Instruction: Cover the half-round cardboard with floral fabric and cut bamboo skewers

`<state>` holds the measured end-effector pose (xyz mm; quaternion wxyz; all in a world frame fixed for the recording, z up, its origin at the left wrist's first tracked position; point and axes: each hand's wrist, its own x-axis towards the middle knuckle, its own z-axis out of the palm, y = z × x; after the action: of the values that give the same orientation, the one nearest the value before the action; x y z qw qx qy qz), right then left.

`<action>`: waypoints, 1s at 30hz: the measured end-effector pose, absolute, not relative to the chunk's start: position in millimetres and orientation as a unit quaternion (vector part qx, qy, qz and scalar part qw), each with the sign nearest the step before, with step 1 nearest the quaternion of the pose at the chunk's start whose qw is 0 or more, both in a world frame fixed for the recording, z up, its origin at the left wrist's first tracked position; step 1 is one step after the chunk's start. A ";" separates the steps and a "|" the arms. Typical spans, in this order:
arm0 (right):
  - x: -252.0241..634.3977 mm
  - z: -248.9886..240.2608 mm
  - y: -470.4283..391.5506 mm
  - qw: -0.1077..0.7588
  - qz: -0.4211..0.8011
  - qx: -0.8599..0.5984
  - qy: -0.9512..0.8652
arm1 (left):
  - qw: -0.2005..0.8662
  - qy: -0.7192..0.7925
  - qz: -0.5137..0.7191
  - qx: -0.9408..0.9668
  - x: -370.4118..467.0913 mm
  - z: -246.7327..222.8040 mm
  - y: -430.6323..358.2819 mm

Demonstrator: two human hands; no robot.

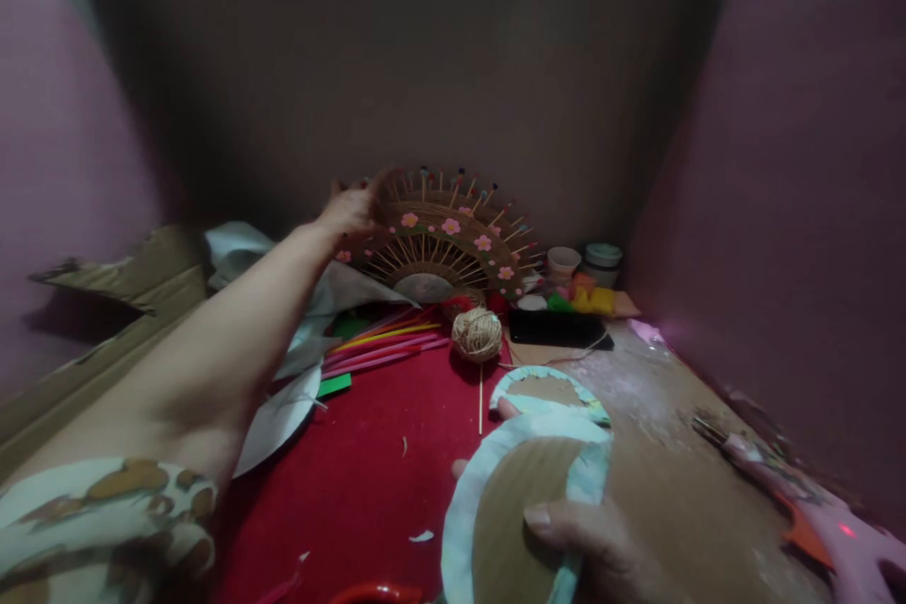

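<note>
My left hand reaches to the back, at the upper left edge of a brown fan-shaped piece with pink flowers and sticks with coloured tips. Its fingers are spread; the fingertips overlap the fan's edge, and whether they touch it is unclear. My right hand holds a rounded cardboard piece with a pale blue and white covered rim, thumb on the front face and other fingers behind. Just beyond it lies a second, similar rimmed cardboard piece.
A twine ball and pink and yellow strips lie mid-table. A black phone, cups and a pink glue gun are at the right. Torn cardboard stands left; orange handles show at the bottom edge.
</note>
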<state>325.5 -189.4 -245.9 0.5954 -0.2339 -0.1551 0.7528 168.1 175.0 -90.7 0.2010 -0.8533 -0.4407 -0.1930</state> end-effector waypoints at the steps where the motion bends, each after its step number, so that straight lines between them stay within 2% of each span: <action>1: 325.2 -245.4 -189.7 0.593 0.755 -0.232 -0.155 | 0.194 -0.430 -0.183 -0.862 167.5 -88.9 174.7; 6: 322.7 -243.4 -190.9 0.587 0.764 -0.224 -0.147 | 0.170 -0.412 -0.199 -0.873 168.8 -86.1 173.5; 10: 321.1 -240.1 -191.1 0.589 0.763 -0.223 -0.145 | 0.209 -0.399 -0.235 -0.861 175.9 -75.2 165.6; 22: 319.1 -238.9 -194.5 0.601 0.749 -0.241 -0.140 | 0.283 -0.348 -0.358 -0.819 195.2 2.6 117.6; 30: 317.6 -233.2 -197.8 0.643 0.716 -0.226 -0.148 | 0.342 -0.308 -0.427 -0.778 184.5 53.9 55.3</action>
<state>317.6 -197.8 -233.2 0.6433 -0.2255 -0.1481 0.7165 184.5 55.3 53.9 0.3422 -0.7779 -0.3083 -0.4274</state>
